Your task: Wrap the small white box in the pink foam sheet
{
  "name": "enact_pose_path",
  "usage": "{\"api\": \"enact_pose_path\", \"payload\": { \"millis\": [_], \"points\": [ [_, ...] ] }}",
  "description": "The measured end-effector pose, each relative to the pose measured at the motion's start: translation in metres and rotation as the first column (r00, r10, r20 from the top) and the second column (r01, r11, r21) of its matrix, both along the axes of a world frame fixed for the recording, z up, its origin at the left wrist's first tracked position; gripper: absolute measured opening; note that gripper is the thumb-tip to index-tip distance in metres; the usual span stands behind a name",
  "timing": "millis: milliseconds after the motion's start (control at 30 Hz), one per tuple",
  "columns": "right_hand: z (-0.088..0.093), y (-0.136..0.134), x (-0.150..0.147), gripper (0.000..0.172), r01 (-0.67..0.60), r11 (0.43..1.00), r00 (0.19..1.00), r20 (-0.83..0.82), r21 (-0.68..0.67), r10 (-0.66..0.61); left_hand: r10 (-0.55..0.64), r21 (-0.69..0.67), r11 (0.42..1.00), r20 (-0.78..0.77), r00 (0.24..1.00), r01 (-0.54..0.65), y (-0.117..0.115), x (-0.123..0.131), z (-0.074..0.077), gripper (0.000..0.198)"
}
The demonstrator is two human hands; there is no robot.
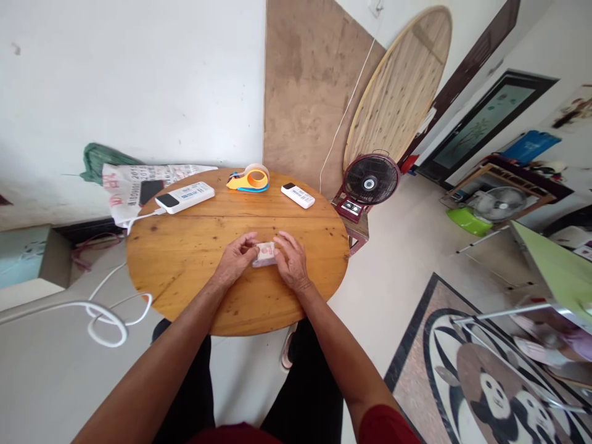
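Note:
A small whitish block-shaped packet (pixel 265 254) with reddish print on top lies on the round wooden table (pixel 185 271), between my two hands. My left hand (pixel 238 258) grips its left end, thumb on the upper edge and fingers curled behind. At the other end, my right hand (pixel 291 261) holds the packet between thumb and curved fingers. What the packet contains cannot be made out.
Toward the back of the table are an orange and blue tape dispenser (pixel 250 179), a white device (pixel 185 197) with a cable, and a smaller white device (pixel 298 195). A dark red fan (pixel 370 182) stands on a stool beyond the right edge.

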State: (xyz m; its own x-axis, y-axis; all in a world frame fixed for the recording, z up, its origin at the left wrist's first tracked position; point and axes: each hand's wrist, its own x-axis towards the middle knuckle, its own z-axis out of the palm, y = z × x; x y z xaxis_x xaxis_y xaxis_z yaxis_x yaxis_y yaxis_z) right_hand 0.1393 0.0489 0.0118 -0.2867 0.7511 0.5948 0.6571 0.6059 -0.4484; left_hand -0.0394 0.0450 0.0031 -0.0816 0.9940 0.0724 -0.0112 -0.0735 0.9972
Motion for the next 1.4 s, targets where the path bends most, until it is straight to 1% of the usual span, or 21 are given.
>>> {"api": "enact_pose_path", "payload": {
  "millis": [100, 200, 267, 333, 433, 533, 733, 833, 900, 1000, 1067, 1167, 1333, 1400],
  "points": [
    [-0.002, 0.003, 0.001, 0.033, 0.033, 0.999, 0.997, -0.067, -0.001, -0.033, 0.042, 0.020, 0.999, 0.026, 0.999, -0.043, 0.003, -0.002, -0.005, 0.069],
    [-0.003, 0.005, 0.002, 0.032, 0.030, 1.000, 0.997, -0.071, -0.008, -0.031, 0.083, 0.021, 0.996, 0.087, 0.993, -0.085, 0.006, -0.004, -0.008, 0.068],
    [-0.002, 0.005, 0.002, 0.031, 0.025, 1.000, 0.998, -0.062, -0.014, -0.026, 0.091, 0.003, 0.996, 0.113, 0.989, -0.092, 0.006, -0.004, -0.008, 0.068],
    [-0.002, 0.004, 0.001, 0.031, 0.015, 1.000, 0.998, -0.058, -0.015, -0.016, 0.084, -0.010, 0.996, 0.104, 0.991, -0.083, 0.005, -0.004, -0.007, 0.066],
    [-0.003, 0.003, 0.001, 0.030, -0.010, 1.000, 0.999, -0.038, -0.008, 0.010, 0.053, -0.018, 0.998, 0.046, 0.998, -0.052, 0.003, -0.001, -0.003, 0.061],
    [-0.003, 0.002, 0.001, 0.030, -0.023, 1.000, 1.000, -0.001, -0.006, 0.023, 0.039, -0.020, 0.999, -0.005, 0.999, -0.039, 0.000, 0.001, -0.001, 0.061],
    [-0.001, 0.000, 0.000, 0.030, -0.023, 1.000, 1.000, 0.016, -0.009, 0.023, -0.001, -0.003, 1.000, -0.072, 0.997, 0.001, 0.000, 0.000, -0.002, 0.061],
    [0.001, -0.001, -0.001, 0.030, -0.023, 1.000, 0.999, 0.032, -0.005, 0.023, -0.021, -0.008, 1.000, -0.043, 0.999, 0.021, -0.001, 0.000, -0.001, 0.071],
    [0.001, -0.002, -0.002, 0.030, -0.031, 1.000, 0.997, 0.075, -0.001, 0.031, -0.038, -0.008, 0.999, -0.014, 0.999, 0.038, -0.001, 0.002, 0.002, 0.077],
    [0.002, -0.002, -0.004, 0.028, -0.035, 0.999, 0.989, 0.143, 0.002, 0.034, -0.060, 0.003, 0.998, 0.010, 0.998, 0.060, -0.002, 0.003, 0.004, 0.078],
    [0.003, -0.002, -0.005, 0.027, -0.032, 0.999, 0.989, 0.147, 0.006, 0.031, -0.066, 0.011, 0.998, 0.016, 0.998, 0.065, -0.002, 0.003, 0.005, 0.078],
    [0.003, -0.003, -0.004, 0.026, -0.054, 0.999, 0.994, 0.092, 0.010, 0.053, -0.059, 0.011, 0.998, 0.010, 0.998, 0.059, -0.001, 0.002, 0.004, 0.078],
    [0.003, -0.004, -0.001, 0.025, -0.073, 0.996, 0.988, -0.136, 0.045, 0.079, -0.046, -0.019, 0.999, 0.030, 0.998, 0.047, -0.001, 0.003, 0.003, 0.077],
    [0.004, -0.001, -0.001, 0.023, -0.082, 0.996, 0.980, -0.180, 0.026, 0.085, -0.035, -0.023, 0.999, 0.054, 0.998, 0.036, -0.001, 0.003, 0.003, 0.078]
  ]
}}
